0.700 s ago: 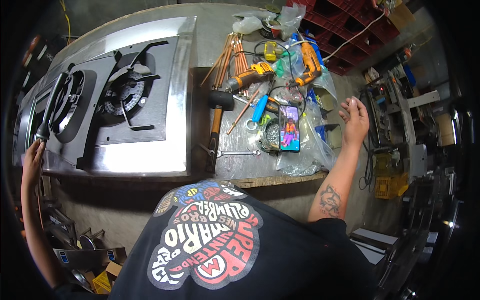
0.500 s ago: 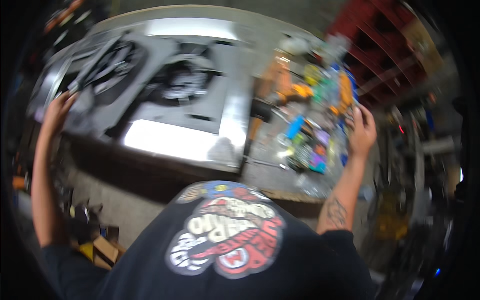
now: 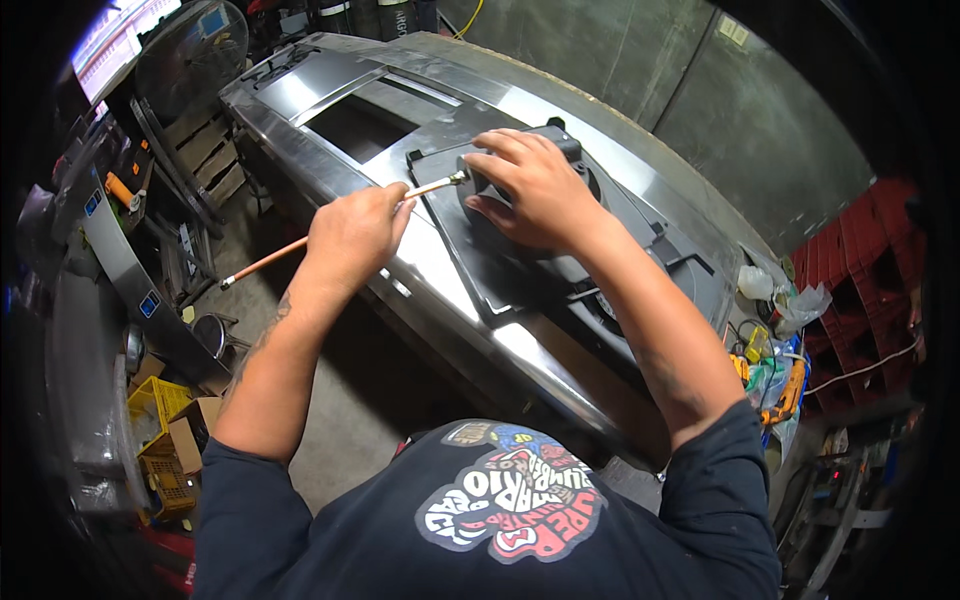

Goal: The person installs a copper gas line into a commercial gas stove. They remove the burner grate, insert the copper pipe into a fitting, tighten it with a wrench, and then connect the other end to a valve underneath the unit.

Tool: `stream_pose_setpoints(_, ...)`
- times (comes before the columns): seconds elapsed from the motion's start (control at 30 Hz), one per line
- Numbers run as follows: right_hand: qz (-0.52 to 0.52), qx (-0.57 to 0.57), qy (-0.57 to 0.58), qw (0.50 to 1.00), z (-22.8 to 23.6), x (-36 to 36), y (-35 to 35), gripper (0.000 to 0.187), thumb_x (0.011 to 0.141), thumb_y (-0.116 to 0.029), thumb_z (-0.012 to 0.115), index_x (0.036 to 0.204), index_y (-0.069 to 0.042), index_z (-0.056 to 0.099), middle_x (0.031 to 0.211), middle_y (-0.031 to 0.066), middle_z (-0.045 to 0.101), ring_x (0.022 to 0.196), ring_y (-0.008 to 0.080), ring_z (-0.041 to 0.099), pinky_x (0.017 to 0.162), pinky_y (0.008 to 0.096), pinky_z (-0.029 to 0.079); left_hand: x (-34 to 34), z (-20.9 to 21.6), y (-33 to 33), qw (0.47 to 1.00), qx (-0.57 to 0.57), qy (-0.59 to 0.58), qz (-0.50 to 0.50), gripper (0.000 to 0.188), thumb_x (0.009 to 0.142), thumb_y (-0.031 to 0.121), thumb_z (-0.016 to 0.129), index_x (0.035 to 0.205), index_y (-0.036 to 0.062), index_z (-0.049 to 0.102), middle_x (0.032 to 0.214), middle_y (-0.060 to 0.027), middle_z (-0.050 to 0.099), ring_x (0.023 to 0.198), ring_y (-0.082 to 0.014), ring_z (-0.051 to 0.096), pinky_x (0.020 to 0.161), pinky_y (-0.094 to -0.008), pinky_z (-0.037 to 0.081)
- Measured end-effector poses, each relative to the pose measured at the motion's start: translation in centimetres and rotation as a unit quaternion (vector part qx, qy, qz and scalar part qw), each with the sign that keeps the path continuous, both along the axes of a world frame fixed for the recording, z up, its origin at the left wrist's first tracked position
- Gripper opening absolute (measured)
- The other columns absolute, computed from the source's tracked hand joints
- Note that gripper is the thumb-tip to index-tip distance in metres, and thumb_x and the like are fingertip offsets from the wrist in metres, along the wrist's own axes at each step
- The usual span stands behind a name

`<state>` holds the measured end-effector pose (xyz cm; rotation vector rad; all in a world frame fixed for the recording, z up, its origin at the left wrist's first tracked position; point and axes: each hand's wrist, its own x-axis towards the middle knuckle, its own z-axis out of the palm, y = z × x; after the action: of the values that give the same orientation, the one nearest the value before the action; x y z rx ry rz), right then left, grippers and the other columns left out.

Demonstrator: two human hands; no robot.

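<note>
My left hand is closed around a thin copper-coloured tube with a metal fitting at each end. The tube slants up to the right, and its upper fitting lies close to a dark metal part under my right hand; whether they touch I cannot tell. My right hand curls over that part, its palm hiding most of it. The part belongs to a black burner plate, which lies on a long shiny steel counter.
A rectangular cutout opens in the counter to the left. Power tools and a plastic bag crowd its right end, near red crates. A large fan stands at far left, yellow crates at lower left. A grey wall rises behind.
The view has swung left along the counter. My hands, wide apart before, are now close together over the burner plate. The copper-coloured tube now shows in my left hand.
</note>
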<state>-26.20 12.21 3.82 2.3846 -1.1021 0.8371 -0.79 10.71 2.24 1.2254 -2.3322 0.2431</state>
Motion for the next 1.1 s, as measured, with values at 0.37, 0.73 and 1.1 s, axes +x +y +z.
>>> stream_pose_setpoints(0.37, 0.048, 0.191, -0.067, 0.978, -1.9, 1.3, -4.7, 0.017, 0.090, -0.031, 0.073, 0.096, -0.014, 0.074, 0.097, 0.0045, 0.070, 0.088, 0.0303, 0.068, 0.074, 0.0412, 0.053, -0.8, -0.7, 1.1, 0.999, -0.003, 0.017, 0.048, 0.022, 0.099, 0.031, 0.060, 0.100, 0.0108, 0.071, 0.080, -0.0157, 0.070, 0.073, -0.0380, 0.069, 0.063, -0.0476, 0.056)
stream_pose_setpoints(0.73, 0.022, 0.101, -0.103, 0.989, -3.7, 1.7, -4.9, 0.018, 0.088, -0.036, 0.068, 0.089, -0.019, 0.075, 0.090, 0.0067, 0.070, 0.083, 0.0329, 0.070, 0.070, 0.0467, 0.051, -3.5, 1.0, 4.3, 0.983, 0.124, -0.066, 0.122, 0.022, 0.100, 0.020, 0.054, 0.105, -0.0010, 0.060, 0.091, -0.0274, 0.068, 0.087, -0.0454, 0.067, 0.076, -0.0562, 0.054)
stream_pose_setpoints(1.1, 0.047, 0.146, -0.038, 0.987, -3.3, 0.8, -4.6, 0.015, 0.089, -0.029, 0.068, 0.096, -0.016, 0.067, 0.099, 0.0092, 0.063, 0.096, 0.0323, 0.063, 0.086, 0.0452, 0.045, 0.2, 1.2, -3.4, 0.813, 0.553, 0.180, -0.029, 0.030, 0.104, 0.028, 0.056, 0.107, 0.0032, 0.073, 0.097, -0.0051, 0.072, 0.088, -0.0126, 0.065, 0.081, -0.0306, 0.053)
